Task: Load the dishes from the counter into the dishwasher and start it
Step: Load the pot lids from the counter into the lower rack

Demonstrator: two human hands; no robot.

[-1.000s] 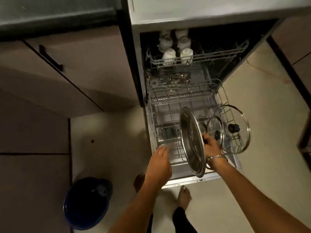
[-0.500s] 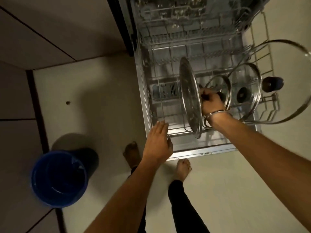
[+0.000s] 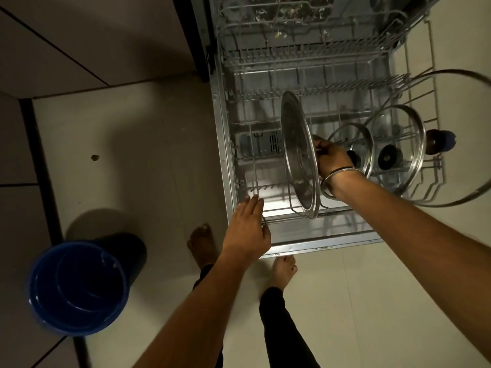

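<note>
- The dishwasher's lower rack [image 3: 265, 205] was drawn fully out over the open door, filling the frame from 12 to 3 o'clock; judging by that, you had pulled it clear so tall pieces could drop between its tines from above.
- The biggest glass lid [image 3: 451, 200] leaned at the rack's 3 o'clock edge, with a medium glass lid [image 3: 414, 144] and a small glass lid [image 3: 368, 147] tilted in a row toward the centre, knobs facing right. They stood on edge, likely so water could reach both faces.
- The steel lid [image 3: 299, 155], the piece you were loading, stood on edge at the middle of the rack, just left of the small glass lid, its lower rim down among the front tines.
- Your right hand [image 3: 330, 158], bangle at the wrist, was curled behind the steel lid's right face, gripping it, probably by its handle, which was hidden, to steady it upright.
- Your left hand [image 3: 247, 229] was released, fingers straight and together, lying at the rack's front-left corner near 7 o'clock; I judge it was bracing the rack.
- A blue bucket [image 3: 77, 288] stood on the floor at 8 o'clock, well apart.
</note>
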